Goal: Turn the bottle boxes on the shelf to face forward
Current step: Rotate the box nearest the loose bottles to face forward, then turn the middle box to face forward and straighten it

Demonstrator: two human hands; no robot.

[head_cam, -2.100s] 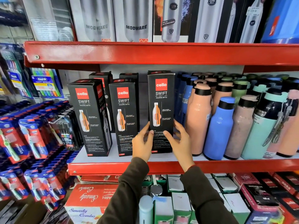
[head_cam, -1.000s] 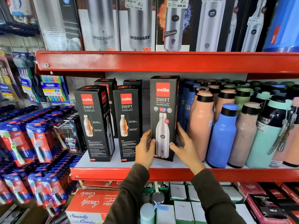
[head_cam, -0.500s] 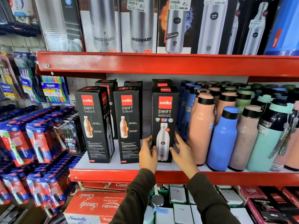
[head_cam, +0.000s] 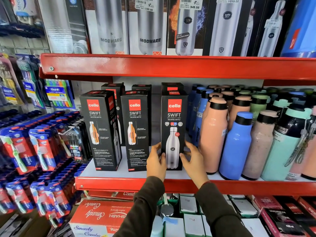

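Three black Cello Swift bottle boxes stand in the front row of the red shelf (head_cam: 106, 184). The right box (head_cam: 173, 120) shows its front face with a large silver bottle and stands upright on the shelf. My left hand (head_cam: 156, 161) holds its lower left edge and my right hand (head_cam: 194, 159) holds its lower right edge. The middle box (head_cam: 136, 129) shows a face with a small orange cutaway bottle and text. The left box (head_cam: 98, 129) shows the same kind of face and is angled, its right side visible. More black boxes (head_cam: 112, 87) stand behind them.
Loose bottles, peach (head_cam: 213, 134), blue (head_cam: 236, 146) and mint (head_cam: 283, 151), crowd the shelf right of the boxes. Toothbrush packs (head_cam: 39, 151) hang at the left. Tall steel-bottle boxes (head_cam: 148, 26) fill the shelf above. Cartons (head_cam: 97, 218) sit below.
The right box was turned from its orange-bottle text face to its silver-bottle front, then set down further back on the shelf. Both hands slid down to its lower edges.
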